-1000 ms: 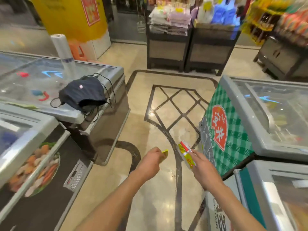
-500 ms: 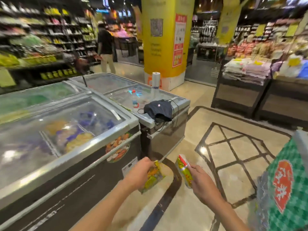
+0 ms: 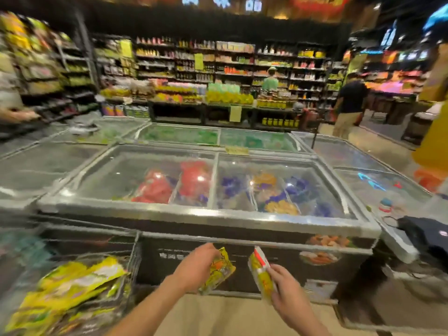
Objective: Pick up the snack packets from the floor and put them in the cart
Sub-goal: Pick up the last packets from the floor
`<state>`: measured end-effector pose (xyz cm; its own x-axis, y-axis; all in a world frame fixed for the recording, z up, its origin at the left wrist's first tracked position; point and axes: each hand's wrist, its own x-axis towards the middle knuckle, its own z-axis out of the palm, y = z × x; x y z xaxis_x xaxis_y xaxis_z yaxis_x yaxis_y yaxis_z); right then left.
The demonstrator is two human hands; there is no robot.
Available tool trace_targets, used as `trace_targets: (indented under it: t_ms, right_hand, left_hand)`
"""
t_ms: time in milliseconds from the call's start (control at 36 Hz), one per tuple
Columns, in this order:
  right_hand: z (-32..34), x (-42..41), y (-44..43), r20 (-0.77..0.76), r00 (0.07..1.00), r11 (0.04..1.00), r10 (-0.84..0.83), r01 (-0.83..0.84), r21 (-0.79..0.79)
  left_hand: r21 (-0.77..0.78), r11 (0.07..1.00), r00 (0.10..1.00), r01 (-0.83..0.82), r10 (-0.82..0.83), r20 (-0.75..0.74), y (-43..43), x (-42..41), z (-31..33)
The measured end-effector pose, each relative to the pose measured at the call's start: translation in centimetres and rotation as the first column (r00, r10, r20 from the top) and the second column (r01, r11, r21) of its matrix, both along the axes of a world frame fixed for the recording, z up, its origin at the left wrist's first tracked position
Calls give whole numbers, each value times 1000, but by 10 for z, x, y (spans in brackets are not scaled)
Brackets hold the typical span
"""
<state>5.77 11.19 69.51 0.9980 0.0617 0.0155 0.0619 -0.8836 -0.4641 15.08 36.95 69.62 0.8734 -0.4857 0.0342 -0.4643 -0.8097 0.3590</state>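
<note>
Freezer chest (image 3: pixel 208 213) dead ahead, shelves (image 3: pixel 218 66) behind it. Cart (image 3: pixel 134 259) lower left, beside chest front; packets (image 3: pixel 72 282) in it, seemingly. Bag (image 3: pixel 426 236) on adjoining freezer (image 3: pixel 363 180), far right.

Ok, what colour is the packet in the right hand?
The packet is mostly yellow, with a red and white band near its top; head view.

Glass-topped freezer (image 3: pixel 213 187), dark cap (image 3: pixel 426 235) at right.
</note>
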Motion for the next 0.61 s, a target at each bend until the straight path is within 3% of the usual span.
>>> trace_targets:
  t_ms: [250,611]
  right_hand:
    - [-8,79,187,37,928,926,371,-373,57]
    - [-52,146,409,-114,834,841,541,-538,51]
  left_hand:
    - [-6,943,941,-333,332,-69,208,-10,-27]
    - [-25,847,825,-531,511,-239,400,1,-80]
